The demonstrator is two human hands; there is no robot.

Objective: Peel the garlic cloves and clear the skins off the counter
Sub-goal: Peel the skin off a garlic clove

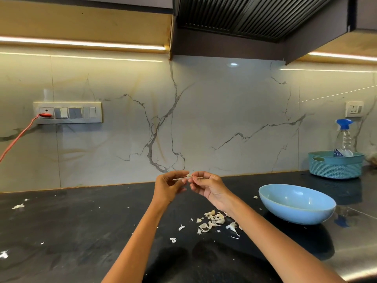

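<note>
A person's left hand (171, 185) and right hand (206, 185) meet fingertip to fingertip above the black stone counter (81, 231), both pinching one small pale garlic clove (189, 175) held up between them, well clear of the surface, apparently so that loosened skin can fall away as it is pulled. The fingers of both hands are curled, with only the tips on the clove; how much skin clings to it is too small to tell. Below the right wrist lies a scatter of papery white garlic skins (214, 221), with stray flakes out to the far left of the left hand. A shallow pale-blue bowl (296, 203) sits just to the right of the right forearm, seemingly within reach to take peeled cloves. Judging by the litter, clearing the skins is not yet begun.
</note>
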